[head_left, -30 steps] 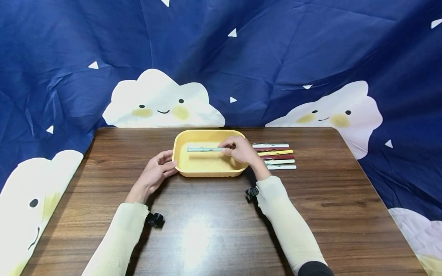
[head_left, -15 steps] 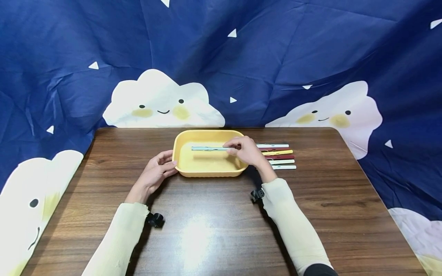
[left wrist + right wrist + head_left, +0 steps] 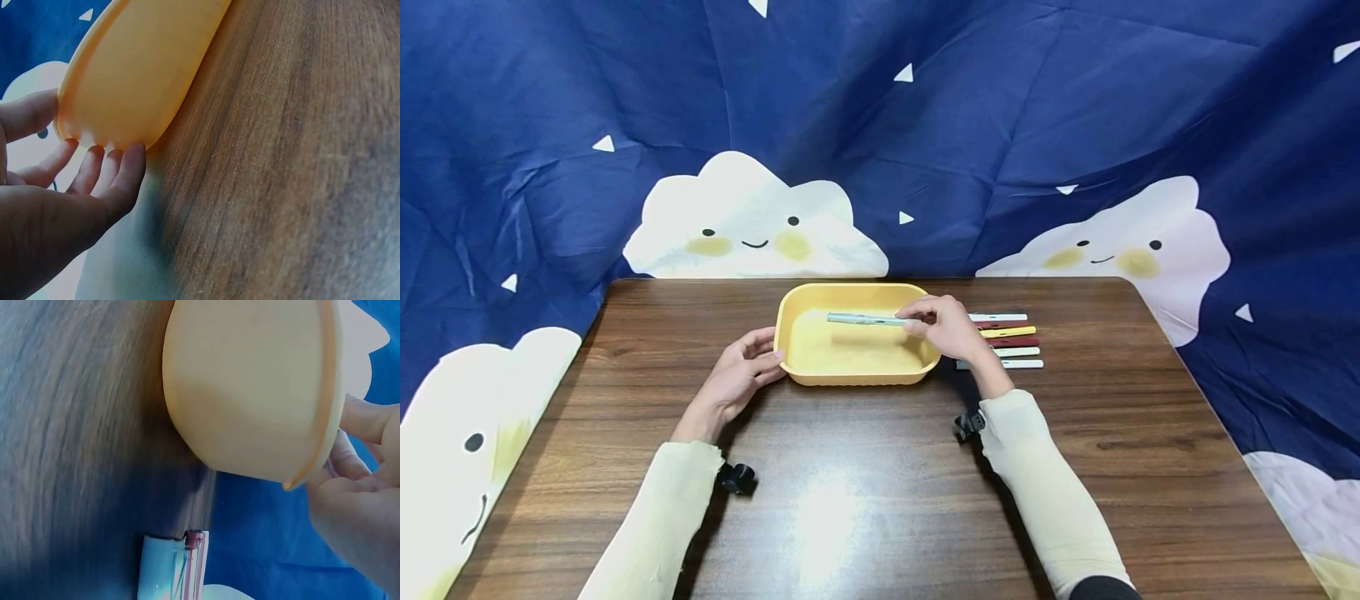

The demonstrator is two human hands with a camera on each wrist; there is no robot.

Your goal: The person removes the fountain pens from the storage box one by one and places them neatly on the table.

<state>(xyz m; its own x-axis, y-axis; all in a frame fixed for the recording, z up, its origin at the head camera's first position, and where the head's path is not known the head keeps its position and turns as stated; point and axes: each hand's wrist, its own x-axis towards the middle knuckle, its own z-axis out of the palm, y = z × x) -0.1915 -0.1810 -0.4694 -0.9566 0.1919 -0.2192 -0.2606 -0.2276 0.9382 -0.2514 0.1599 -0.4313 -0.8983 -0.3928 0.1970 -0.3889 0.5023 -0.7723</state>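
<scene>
A yellow plastic tray (image 3: pixel 857 379) stands on the wooden table. My left hand (image 3: pixel 737 379) touches its left end; in the left wrist view the fingertips (image 3: pixel 132 150) rest against the tray's outer wall. Over the tray, my right hand (image 3: pixel 951 327) pinches a pale blue-green pen (image 3: pixel 865 319) by its right end. The pen lies almost level above the tray's bottom, pointing left. The right wrist view shows the right hand (image 3: pixel 356 469) at the rim, with the pen hidden behind the tray wall (image 3: pixel 250 394).
Right of the tray, several pens lie side by side on the table: white, dark red, a yellow pen (image 3: pixel 1018 332) and pale ones. My right hand and wrist cover their left ends. A blue cloth (image 3: pixel 955 125) with printed clouds hangs behind the table's far edge.
My right hand has moved slowly right with the pen, which now tilts slightly, its left end higher. The left hand and the tray have stayed in place.
</scene>
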